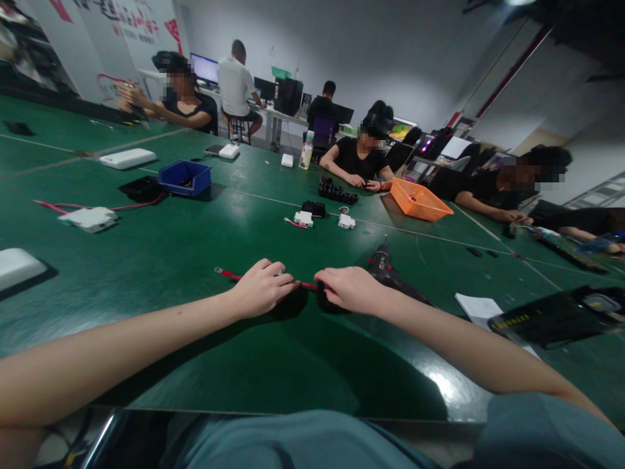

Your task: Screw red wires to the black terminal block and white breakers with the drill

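My left hand (263, 286) is closed on a red wire (228, 274) whose free end with a metal lug lies to the left on the green table (205, 228). My right hand (349, 288) is closed over a small black part (323, 301) at the wire's other end. The two hands sit close together, with a short red stretch of the wire showing between them. A black power screwdriver (385, 266) lies just behind my right hand.
A blue bin (185, 177), an orange bin (418, 200), white and black parts (312, 213), white boxes (90, 218) with red leads and papers (477, 306) lie on the table. Several people sit along the far and right sides. More sit at desks behind.
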`<act>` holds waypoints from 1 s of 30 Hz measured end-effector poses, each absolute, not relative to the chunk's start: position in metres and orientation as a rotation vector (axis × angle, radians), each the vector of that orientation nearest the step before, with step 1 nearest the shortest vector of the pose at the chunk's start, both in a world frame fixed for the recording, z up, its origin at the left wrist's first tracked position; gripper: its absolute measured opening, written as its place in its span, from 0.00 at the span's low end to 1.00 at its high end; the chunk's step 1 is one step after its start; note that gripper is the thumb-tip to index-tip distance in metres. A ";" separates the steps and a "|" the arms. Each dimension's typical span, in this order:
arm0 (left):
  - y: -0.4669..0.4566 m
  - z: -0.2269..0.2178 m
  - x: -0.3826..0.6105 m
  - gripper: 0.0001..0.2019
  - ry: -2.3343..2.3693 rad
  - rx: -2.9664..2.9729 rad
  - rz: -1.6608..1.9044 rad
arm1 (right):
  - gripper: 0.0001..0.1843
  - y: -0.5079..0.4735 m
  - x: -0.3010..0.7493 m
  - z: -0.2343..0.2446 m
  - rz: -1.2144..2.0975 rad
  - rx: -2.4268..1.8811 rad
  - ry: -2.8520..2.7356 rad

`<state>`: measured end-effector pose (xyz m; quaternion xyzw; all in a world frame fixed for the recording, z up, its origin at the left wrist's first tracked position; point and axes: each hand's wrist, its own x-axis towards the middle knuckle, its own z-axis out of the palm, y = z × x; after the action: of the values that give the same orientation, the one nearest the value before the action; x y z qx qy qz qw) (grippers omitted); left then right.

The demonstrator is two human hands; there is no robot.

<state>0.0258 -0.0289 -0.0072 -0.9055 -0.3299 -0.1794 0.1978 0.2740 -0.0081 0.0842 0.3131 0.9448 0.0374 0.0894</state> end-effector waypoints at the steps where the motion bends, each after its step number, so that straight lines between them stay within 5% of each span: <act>1: -0.029 -0.007 0.026 0.12 -0.921 -2.535 -0.499 | 0.12 -0.007 0.274 0.084 0.087 0.936 2.813; 24: -0.029 -0.007 0.025 0.11 -0.905 -2.532 -0.506 | 0.09 -0.007 0.280 0.085 0.176 0.919 2.851; 30: -0.031 -0.004 0.025 0.14 -0.912 -2.538 -0.477 | 0.26 -0.024 0.309 0.077 0.059 1.129 3.020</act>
<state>0.0247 -0.0311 -0.0043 -0.9079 -0.3262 -0.1708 0.2003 0.3088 -0.0240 0.0769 0.3499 0.9357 0.0183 -0.0416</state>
